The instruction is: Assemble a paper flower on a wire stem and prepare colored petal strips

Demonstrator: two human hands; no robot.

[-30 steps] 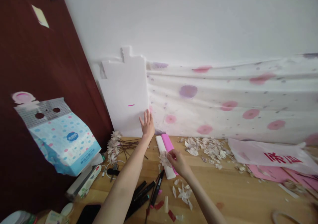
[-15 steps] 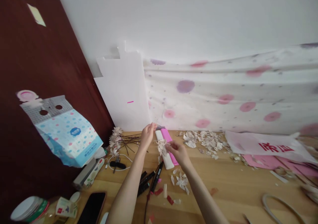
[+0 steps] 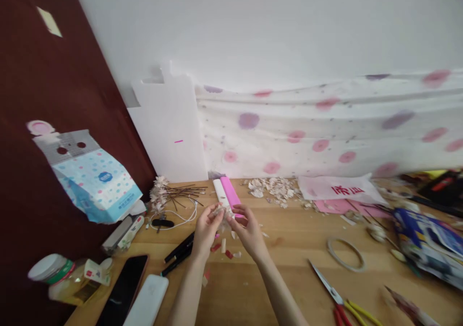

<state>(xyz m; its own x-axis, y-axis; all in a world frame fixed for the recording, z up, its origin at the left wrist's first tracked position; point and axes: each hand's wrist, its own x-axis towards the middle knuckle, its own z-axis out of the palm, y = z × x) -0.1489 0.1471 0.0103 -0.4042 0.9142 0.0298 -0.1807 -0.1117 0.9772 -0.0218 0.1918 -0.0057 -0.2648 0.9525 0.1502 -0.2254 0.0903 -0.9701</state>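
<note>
A small pale paper-like flower [image 3: 225, 213] is between the fingertips of both hands, low over the table's middle. My left hand [image 3: 207, 228] pinches its left side, fingers closed. On the other side my right hand [image 3: 248, 230] grips it with thumb and fingers, covering part of it. Just behind the hands lie a white crepe-paper-like roll [image 3: 220, 191] and a pink one [image 3: 230, 191], side by side. Pale loose petals [image 3: 280, 190] are heaped farther right. At the left, a bundle of similar flowers on thin brown stems [image 3: 159, 193] rests on the table.
Black markers [image 3: 179, 252] lie left of my left forearm, near a phone [image 3: 123, 287] and a white power-bank-like slab [image 3: 148, 299]. Scissors [image 3: 334, 292] and a tape ring [image 3: 346, 254] lie at right. A lidded jar [image 3: 68, 280] stands front left.
My left hand has come down from the far end of the rolls to the flower in my right hand. Both hands now meet nearer to me. The view has turned rightward.
</note>
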